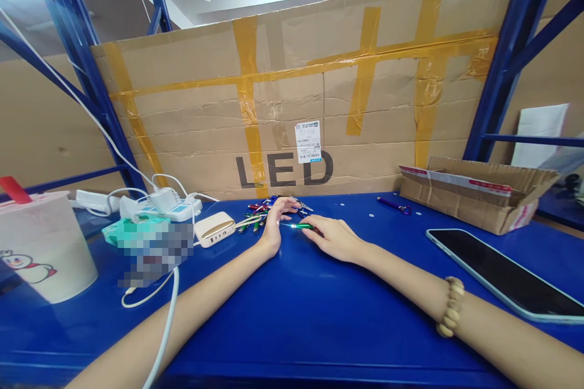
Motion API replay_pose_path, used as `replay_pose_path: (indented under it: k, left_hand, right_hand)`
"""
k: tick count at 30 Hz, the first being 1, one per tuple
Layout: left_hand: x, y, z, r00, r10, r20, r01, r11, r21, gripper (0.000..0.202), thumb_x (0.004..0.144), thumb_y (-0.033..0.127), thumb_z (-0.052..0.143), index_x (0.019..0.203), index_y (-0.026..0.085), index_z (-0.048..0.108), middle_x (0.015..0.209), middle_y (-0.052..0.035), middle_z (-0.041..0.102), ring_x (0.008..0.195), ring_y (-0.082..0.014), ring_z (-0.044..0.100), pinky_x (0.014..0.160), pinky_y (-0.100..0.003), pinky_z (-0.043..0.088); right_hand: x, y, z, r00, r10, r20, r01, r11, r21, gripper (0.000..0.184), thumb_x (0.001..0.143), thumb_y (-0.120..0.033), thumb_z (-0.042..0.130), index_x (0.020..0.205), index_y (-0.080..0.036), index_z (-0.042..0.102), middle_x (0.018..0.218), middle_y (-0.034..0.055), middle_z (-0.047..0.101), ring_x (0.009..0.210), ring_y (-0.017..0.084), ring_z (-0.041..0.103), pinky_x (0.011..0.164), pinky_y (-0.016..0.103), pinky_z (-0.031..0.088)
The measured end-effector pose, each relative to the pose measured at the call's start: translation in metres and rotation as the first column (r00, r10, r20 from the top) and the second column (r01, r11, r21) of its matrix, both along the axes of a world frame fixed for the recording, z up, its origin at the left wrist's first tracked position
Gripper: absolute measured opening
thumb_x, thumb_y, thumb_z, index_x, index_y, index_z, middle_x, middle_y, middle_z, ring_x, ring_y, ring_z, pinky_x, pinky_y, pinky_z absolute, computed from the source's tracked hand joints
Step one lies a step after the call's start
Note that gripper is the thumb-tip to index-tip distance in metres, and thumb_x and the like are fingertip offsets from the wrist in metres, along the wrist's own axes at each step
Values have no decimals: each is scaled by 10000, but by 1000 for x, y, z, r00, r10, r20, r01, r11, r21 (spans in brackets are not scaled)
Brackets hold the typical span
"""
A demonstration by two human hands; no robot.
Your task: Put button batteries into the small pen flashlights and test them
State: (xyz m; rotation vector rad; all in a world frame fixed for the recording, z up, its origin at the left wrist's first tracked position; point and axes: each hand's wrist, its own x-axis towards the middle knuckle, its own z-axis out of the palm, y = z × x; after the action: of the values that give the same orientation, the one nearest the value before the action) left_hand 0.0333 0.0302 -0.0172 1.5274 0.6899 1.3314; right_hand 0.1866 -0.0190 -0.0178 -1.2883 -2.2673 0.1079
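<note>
My right hand (336,238) is closed, thumb and fingers pinching a slim shiny green pen (297,226) just above the blue tabletop. The pen's left end points at my left hand (274,225), which stands on its edge with fingers curved apart toward the right; nothing shows in its grip. Behind and beside that hand lies a loose pile of shiny pens (256,209) in red, green, blue and other colours, partly hidden by it. A single dark blue pen (393,205) lies apart, farther right.
An open cardboard box (465,200) and a phone (502,270) are at right. To the left are a white power bank (214,229), a power strip (177,209) with chargers, loose cables (171,316) and a cup (50,249) with a red straw. Taped cardboard (205,127) closes the back.
</note>
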Motion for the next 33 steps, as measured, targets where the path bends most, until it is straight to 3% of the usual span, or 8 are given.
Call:
replay_pose_path:
  k: [8, 24, 27, 29, 31, 33]
  left_hand:
    - [1, 0, 0, 1000, 0, 5, 0, 1000, -1, 316, 768, 375, 318, 820, 181, 562, 912, -60, 646, 865, -206, 569, 705, -301, 405]
    - [0, 0, 0, 1000, -7, 3, 7, 1000, -18, 320, 758, 384, 321, 834, 175, 550, 917, -57, 643, 865, -196, 561, 699, -281, 392]
    - [0, 1, -1, 1000, -11, -2, 11, 1000, -14, 321, 758, 387, 315, 843, 181, 545, 915, -52, 642, 873, -196, 562, 713, -285, 389]
    - [-1, 2, -1, 1000, -5, -8, 5, 1000, -14, 320, 757, 390, 313, 846, 181, 538, 913, -53, 643, 872, -196, 565, 719, -288, 386]
    - [-1, 3, -1, 1000, 3, -20, -3, 1000, -16, 319, 756, 392, 310, 840, 178, 532, 920, -58, 643, 870, -196, 567, 716, -289, 386]
    - [0, 3, -1, 999, 10, -36, -10, 1000, -7, 323, 758, 390, 297, 834, 177, 528, 931, -63, 642, 875, -195, 568, 712, -289, 388]
  right_hand:
    - [1, 2, -1, 1000, 26, 11, -26, 1000, -14, 315, 888, -287, 319, 1132, -255, 515, 1162, 23, 575, 1057, 194, 531, 855, 352, 420]
    - [-1, 1, -3, 999, 8, 37, -8, 1000, -11, 307, 883, -316, 325, 1135, -260, 491, 1181, 21, 564, 1038, 196, 543, 820, 341, 424]
    - [3, 4, -2, 997, -71, 9, 71, 997, 2, 312, 866, -313, 358, 1167, -273, 432, 1201, 25, 544, 982, 196, 568, 778, 326, 423]
    - [12, 9, 2, 982, -189, -16, 189, 982, -1, 296, 873, -286, 327, 1157, -255, 407, 1112, 40, 590, 919, 199, 588, 742, 325, 416]
    - [28, 15, 6, 936, -352, -5, 352, 936, -17, 267, 881, -264, 283, 1110, -224, 414, 935, 47, 636, 812, 209, 602, 677, 324, 405]
    - [48, 20, 11, 878, -477, 49, 477, 879, -2, 241, 866, -216, 291, 1038, -225, 459, 935, 50, 624, 796, 211, 594, 635, 312, 387]
